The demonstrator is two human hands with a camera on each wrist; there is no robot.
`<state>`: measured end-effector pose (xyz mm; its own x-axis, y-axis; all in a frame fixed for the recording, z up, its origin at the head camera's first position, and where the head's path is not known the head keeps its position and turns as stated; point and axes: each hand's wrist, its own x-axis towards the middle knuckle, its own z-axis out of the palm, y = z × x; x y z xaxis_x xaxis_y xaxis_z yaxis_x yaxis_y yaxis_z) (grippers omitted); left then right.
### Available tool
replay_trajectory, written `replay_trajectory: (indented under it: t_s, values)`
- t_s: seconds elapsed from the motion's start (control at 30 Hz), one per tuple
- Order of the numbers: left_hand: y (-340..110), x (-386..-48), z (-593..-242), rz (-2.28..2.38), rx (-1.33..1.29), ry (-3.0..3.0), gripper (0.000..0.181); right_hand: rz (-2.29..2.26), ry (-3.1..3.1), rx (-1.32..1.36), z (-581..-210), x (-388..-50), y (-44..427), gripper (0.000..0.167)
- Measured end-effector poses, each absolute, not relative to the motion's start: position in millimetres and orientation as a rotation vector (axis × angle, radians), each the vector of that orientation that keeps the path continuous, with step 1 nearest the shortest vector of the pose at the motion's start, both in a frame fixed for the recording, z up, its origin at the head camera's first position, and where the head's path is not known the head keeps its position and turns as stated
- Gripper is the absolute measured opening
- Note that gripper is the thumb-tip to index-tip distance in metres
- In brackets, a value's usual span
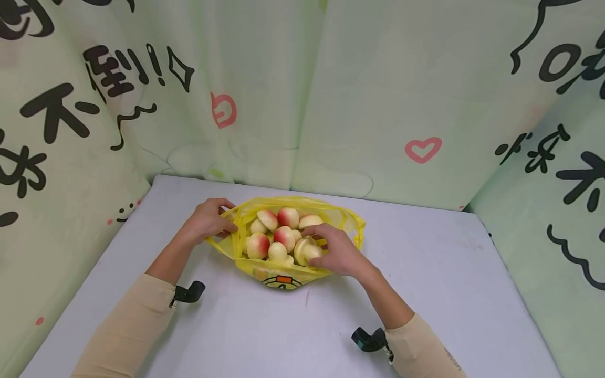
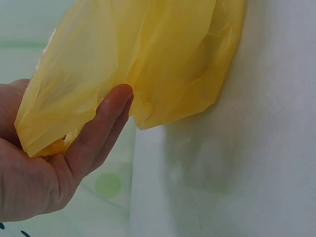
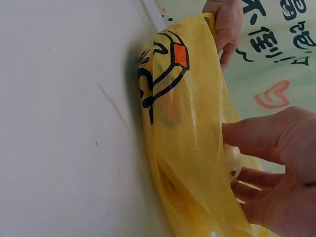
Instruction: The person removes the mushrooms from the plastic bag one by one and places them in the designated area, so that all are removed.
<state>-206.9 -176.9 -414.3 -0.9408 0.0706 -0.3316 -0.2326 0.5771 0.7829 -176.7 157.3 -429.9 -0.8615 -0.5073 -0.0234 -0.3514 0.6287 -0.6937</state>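
1. My beige sleeves (image 1: 127, 325) enter from the lower edge of the head view, a small black device (image 1: 370, 340) at each cuff.
2. The white table (image 1: 264, 341) extends beneath my forearms and the bag.
3. The yellow bag (image 1: 295, 270) rests on the table between my hands, mouth open upward; its near side bears black lines and an orange patch (image 1: 284, 280).
4. My right hand (image 1: 337, 249) curls thumb and fingers round a pale fruit (image 1: 309, 253) at the right of the mouth; how firmly, I cannot tell.
5. My left hand (image 1: 210, 218) grasps the bag's left end, the film lying between thumb and fingers.
6. Red-and-cream fruits (image 1: 258, 245) lie heaped inside the bag.
7. A pale green curtain (image 1: 359, 105) with black lettering (image 1: 52, 110) hangs behind the table.
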Motion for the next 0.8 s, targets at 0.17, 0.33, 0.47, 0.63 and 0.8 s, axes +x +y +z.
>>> replay_trajectory:
  t_s: [0.17,0.33,0.47,0.63,0.8]
  values:
    - [-175.4,-206.7,-413.6,1.316,-0.129,2.482,0.056,-1.026,2.654,-0.720,-432.1,-176.8,157.3,0.056]
    - [-174.5,-207.4,-413.6,1.319,-0.124,2.480,0.057,-0.998,2.680,-0.743,-433.2,-176.5,156.3,0.054]
    - [-173.8,-207.1,-412.8,1.322,-0.116,2.478,0.057,-0.981,2.699,-0.758,-432.4,-175.3,155.1,0.055]
    - [-174.1,-207.5,-413.1,1.322,-0.117,2.475,0.057,-0.983,2.709,-0.747,-432.7,-173.7,154.5,0.058]
    - [-174.9,-206.8,-413.9,1.322,-0.110,2.477,0.057,-1.031,2.700,-0.719,-434.1,-173.4,154.8,0.057]
